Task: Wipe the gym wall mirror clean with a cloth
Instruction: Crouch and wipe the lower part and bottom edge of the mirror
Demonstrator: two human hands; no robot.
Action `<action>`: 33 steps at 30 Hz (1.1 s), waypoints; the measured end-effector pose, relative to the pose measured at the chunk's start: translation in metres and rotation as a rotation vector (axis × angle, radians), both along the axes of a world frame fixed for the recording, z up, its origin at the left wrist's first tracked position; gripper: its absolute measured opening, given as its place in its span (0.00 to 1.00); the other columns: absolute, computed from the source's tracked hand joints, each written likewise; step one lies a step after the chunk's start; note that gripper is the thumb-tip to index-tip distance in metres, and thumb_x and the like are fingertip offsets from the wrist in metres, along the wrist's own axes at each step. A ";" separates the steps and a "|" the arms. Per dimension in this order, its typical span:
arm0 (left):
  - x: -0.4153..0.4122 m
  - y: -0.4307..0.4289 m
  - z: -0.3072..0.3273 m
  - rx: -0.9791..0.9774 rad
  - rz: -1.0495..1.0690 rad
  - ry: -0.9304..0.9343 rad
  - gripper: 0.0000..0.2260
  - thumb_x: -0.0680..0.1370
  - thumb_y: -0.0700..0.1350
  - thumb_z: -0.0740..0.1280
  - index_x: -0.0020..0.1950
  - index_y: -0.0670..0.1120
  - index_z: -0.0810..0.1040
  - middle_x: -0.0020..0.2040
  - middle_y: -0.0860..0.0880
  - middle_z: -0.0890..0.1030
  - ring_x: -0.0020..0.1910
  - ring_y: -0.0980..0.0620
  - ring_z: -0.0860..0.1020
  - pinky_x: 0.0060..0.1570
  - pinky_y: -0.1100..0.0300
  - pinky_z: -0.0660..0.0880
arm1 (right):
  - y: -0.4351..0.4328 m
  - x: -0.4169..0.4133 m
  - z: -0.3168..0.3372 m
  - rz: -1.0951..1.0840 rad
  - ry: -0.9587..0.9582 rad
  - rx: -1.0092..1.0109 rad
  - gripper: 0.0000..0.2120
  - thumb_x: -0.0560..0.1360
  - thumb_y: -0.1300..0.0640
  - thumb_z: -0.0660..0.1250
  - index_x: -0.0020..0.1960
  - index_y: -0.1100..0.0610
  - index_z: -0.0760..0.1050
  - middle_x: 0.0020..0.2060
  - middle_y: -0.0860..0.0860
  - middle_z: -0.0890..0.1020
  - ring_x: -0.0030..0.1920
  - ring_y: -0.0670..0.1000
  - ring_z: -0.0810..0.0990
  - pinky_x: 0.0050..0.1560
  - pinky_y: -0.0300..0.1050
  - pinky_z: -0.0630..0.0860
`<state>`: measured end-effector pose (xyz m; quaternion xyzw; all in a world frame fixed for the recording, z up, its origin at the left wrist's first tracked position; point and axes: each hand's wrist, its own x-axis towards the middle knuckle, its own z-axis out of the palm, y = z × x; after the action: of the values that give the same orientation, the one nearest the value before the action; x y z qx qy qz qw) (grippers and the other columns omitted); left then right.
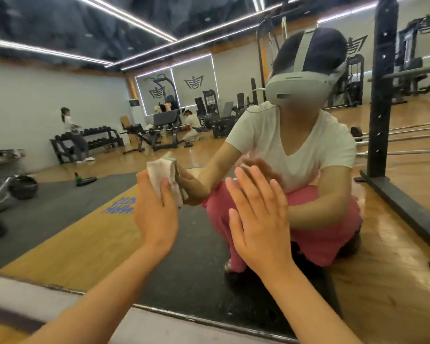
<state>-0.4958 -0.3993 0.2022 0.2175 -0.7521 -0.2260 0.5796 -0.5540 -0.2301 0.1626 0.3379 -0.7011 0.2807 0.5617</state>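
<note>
The wall mirror (pixel 90 78) fills almost the whole view and reaches down to a metal bottom edge near the floor. My left hand (pixel 155 212) holds a folded white cloth (pixel 164 175) against the glass, thumb curled over it. My right hand (pixel 257 214) is raised beside it with straight, spread fingers, palm toward the mirror; I cannot tell whether it touches the glass. The reflection shows me crouching, in a white shirt and pink trousers.
The mirror's bottom frame (pixel 196 319) runs across the lower view above a pale skirting. A black rack upright (pixel 382 90) with barbells stands at the right. Reflected behind me are benches, a dumbbell rack (pixel 85 142), weight plates and other people.
</note>
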 end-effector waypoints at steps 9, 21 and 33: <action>0.008 -0.007 0.012 -0.901 -0.001 -0.232 0.15 0.80 0.47 0.59 0.65 0.45 0.70 0.42 0.43 0.76 0.33 0.47 0.66 0.36 0.57 0.49 | -0.027 -0.009 -0.030 -0.049 -0.031 0.004 0.28 0.75 0.57 0.63 0.75 0.58 0.65 0.75 0.54 0.65 0.76 0.54 0.60 0.77 0.53 0.52; 0.018 -0.072 -0.018 -0.261 0.143 -0.173 0.06 0.84 0.45 0.57 0.61 0.47 0.66 0.43 0.41 0.78 0.32 0.48 0.68 0.32 0.55 0.61 | -0.033 -0.031 -0.042 -0.217 0.173 0.014 0.27 0.77 0.59 0.60 0.75 0.60 0.63 0.74 0.54 0.65 0.74 0.54 0.63 0.77 0.53 0.52; -0.007 0.034 -0.070 -0.544 -0.193 -0.273 0.17 0.77 0.47 0.59 0.66 0.49 0.67 0.49 0.42 0.80 0.36 0.43 0.77 0.33 0.55 0.72 | -0.038 -0.031 -0.042 -0.253 0.167 -0.005 0.23 0.81 0.56 0.53 0.75 0.60 0.62 0.74 0.54 0.64 0.75 0.55 0.60 0.77 0.54 0.51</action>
<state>-0.5032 -0.3655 0.1326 0.0106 -0.8729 -0.0395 0.4862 -0.5854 -0.2683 0.1204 0.2678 -0.6883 0.1804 0.6496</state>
